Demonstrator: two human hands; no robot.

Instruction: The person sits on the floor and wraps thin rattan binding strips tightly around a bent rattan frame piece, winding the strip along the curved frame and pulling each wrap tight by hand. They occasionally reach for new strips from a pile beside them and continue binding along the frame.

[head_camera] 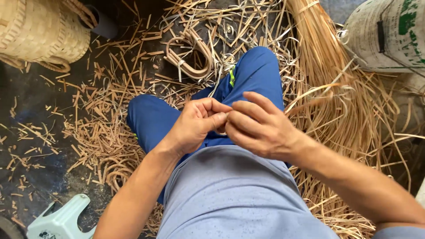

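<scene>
My left hand (197, 124) and my right hand (261, 126) meet above my lap, over blue trousers (252, 71). Both pinch a small thin piece, apparently a strip of cane (221, 131), where the fingertips touch; most of it is hidden by the fingers. The left fingers are curled tight, and the right thumb and forefinger press against them. My grey shirt (226, 194) fills the bottom of the view.
Cane shavings (102, 128) litter the dark floor. A bundle of long cane strips (323, 57) lies at right, bent cane hoops (190, 55) ahead, a woven basket (40, 31) top left, a white sack (389, 35) top right, a pale green stool (62, 219) bottom left.
</scene>
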